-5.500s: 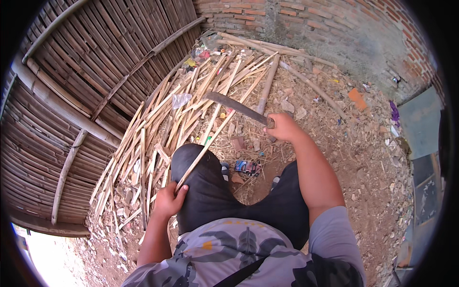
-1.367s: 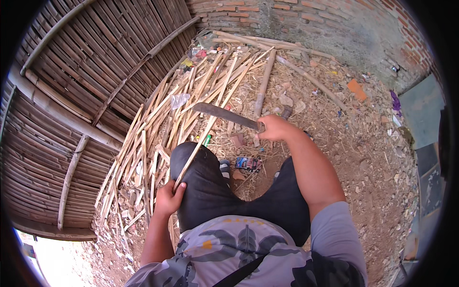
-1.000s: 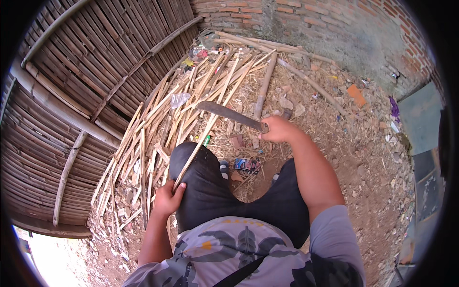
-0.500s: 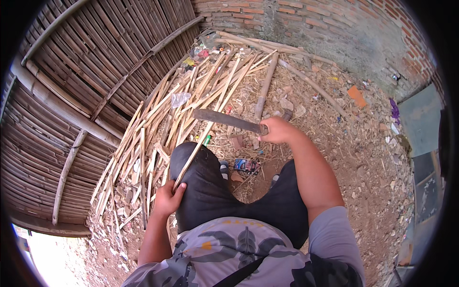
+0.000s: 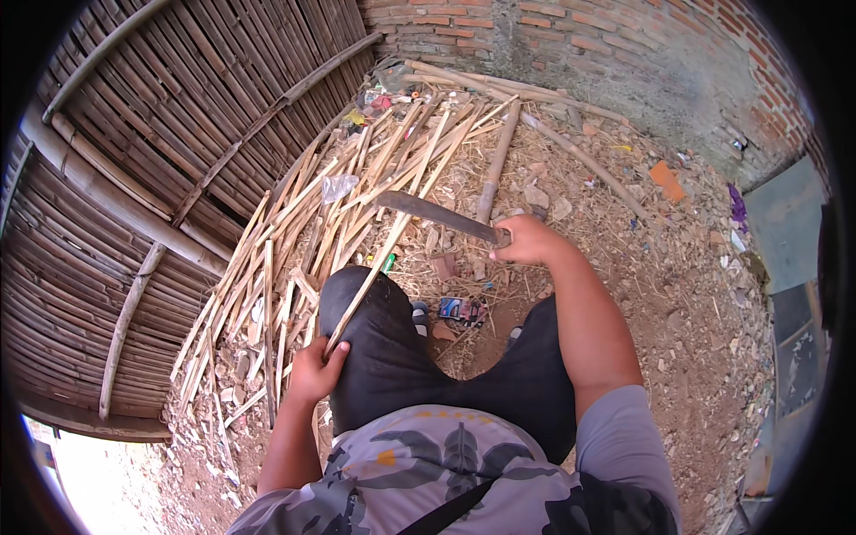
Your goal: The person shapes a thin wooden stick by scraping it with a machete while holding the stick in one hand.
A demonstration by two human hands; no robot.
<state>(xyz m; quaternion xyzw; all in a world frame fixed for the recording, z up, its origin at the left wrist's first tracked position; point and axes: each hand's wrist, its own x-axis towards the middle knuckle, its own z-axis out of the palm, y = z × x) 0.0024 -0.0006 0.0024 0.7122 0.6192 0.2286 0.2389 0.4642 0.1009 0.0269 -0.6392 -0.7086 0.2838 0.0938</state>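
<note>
My left hand (image 5: 317, 370) is closed round the near end of a long pale bamboo strip (image 5: 374, 270), beside my left knee. The strip slants up and away across the knee toward a pile of similar strips. My right hand (image 5: 526, 241) grips the handle of a machete (image 5: 437, 214), out ahead of my right knee. Its dark, broad blade points left and lies across the strip in this view; whether the two touch I cannot tell. The far end of the strip merges with the pile behind the blade.
Many split bamboo strips (image 5: 267, 285) lie heaped at the left, by a bamboo wall (image 5: 205, 107). Round bamboo poles (image 5: 499, 160) rest farther off, near a brick wall (image 5: 588, 45). A small blue packet (image 5: 452, 308) lies between my feet. Grey panels (image 5: 785, 227) stand at the right.
My right hand and the machete have shifted slightly to the right, and the blade tilts a little more. My left hand keeps its hold on the strip.
</note>
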